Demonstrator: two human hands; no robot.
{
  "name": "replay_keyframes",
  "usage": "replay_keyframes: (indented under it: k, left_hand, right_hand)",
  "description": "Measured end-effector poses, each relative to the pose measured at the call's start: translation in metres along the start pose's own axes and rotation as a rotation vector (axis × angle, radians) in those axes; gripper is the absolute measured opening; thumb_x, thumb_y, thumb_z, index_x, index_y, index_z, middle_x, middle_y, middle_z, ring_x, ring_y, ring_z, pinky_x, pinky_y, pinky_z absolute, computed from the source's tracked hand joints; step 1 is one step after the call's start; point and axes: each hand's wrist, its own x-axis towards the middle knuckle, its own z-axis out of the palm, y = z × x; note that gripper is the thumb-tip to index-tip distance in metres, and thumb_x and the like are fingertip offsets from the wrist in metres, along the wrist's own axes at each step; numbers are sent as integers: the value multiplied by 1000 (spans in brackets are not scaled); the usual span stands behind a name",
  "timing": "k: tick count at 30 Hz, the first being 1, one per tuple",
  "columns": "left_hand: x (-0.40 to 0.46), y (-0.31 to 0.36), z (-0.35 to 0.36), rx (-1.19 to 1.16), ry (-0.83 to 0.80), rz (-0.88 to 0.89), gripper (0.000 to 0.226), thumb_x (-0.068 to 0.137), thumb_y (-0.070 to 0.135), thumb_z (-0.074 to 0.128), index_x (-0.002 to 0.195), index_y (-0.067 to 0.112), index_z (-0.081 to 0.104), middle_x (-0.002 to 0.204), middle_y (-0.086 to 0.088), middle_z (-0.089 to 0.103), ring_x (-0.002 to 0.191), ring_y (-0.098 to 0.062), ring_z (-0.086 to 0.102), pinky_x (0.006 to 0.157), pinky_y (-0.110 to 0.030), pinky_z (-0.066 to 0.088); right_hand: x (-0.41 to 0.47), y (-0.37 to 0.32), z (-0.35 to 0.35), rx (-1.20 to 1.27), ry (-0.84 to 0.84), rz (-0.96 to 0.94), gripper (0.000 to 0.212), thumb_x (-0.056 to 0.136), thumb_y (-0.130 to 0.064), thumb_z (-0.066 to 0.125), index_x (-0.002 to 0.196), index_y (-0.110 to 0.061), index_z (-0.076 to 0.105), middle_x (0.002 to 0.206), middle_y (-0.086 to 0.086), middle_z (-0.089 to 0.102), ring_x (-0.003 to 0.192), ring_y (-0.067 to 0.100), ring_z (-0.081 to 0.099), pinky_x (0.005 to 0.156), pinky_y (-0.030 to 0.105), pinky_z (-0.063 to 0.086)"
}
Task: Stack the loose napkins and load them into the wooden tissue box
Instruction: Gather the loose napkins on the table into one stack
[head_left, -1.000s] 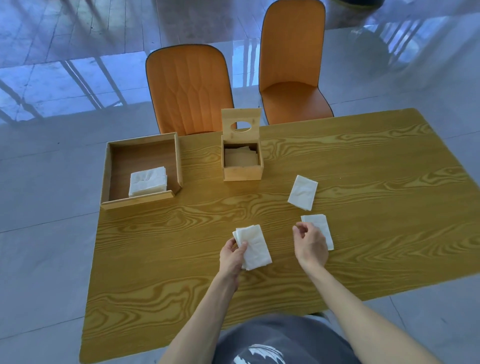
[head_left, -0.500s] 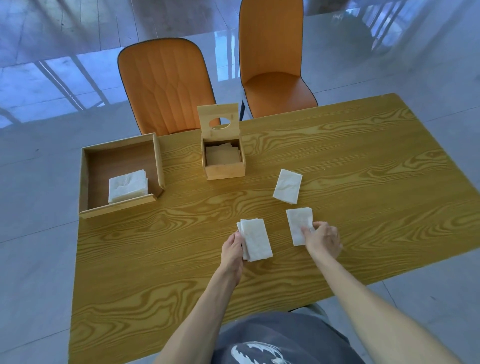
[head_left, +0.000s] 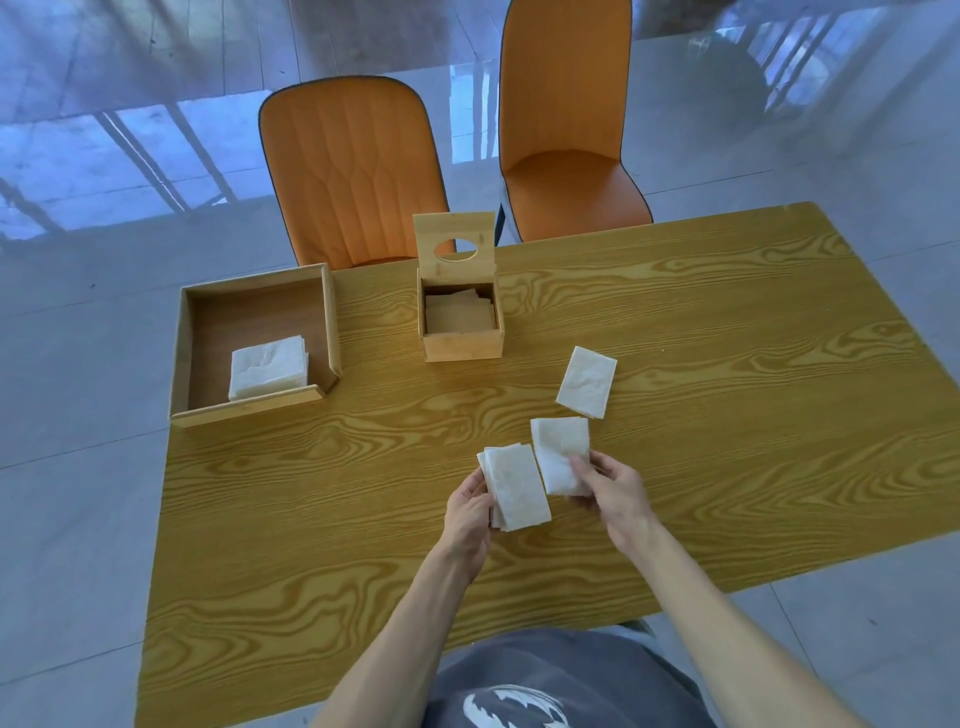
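My left hand (head_left: 467, 512) grips a small stack of white napkins (head_left: 516, 486) by its left edge, just above the table. My right hand (head_left: 613, 486) pinches a single white napkin (head_left: 560, 457) at its lower right corner, lifted and right beside the stack. Another loose napkin (head_left: 587, 382) lies flat on the table farther back. The wooden tissue box (head_left: 462, 343) stands at the back centre with its holed lid (head_left: 454, 241) tipped up, and folded napkins show inside it.
A shallow wooden tray (head_left: 254, 402) at the back left holds a pile of white napkins (head_left: 269, 366). Two orange chairs (head_left: 358, 171) stand behind the wooden table (head_left: 727, 364). The table's near edge is close to my body.
My right hand has picked the single napkin up off the table and carried it left toward the stack in my left hand. The camera view has shifted slightly.
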Motion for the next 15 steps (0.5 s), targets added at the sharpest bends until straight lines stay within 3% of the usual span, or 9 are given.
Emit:
replay_keyframes:
  k: [5,11,13,15]
  left_hand:
    - [-2,1,0,-25,15,-8,43,90,-12,43,114,16,64,102,-13,74,73,-22,70,61,-34,53]
    - [1,-2,-1,-52,7,1,35,96,12,58,131,7,57,116,-18,71,92,-29,70,80,-45,54]
    - [2,-5,0,-18,41,10,45,91,8,66,133,12,51,119,-17,70,103,-35,69,93,-52,53]
    - [4,-7,2,15,93,28,54,88,2,70,136,13,49,119,-16,70,107,-37,69,95,-54,54]
  right_hand:
    - [-5,12,18,-121,-172,44,31,84,-25,77,111,-13,68,91,0,78,78,13,74,58,27,57]
    - [-9,19,32,-611,-104,-171,31,85,-36,73,106,-13,72,93,-1,75,82,13,70,59,22,50]
    - [-11,17,37,-811,-46,-259,28,84,-42,72,99,-18,73,89,-7,73,80,9,67,60,20,47]
    - [-11,15,40,-879,8,-297,29,81,-46,73,97,-22,70,86,-12,70,78,7,66,59,20,46]
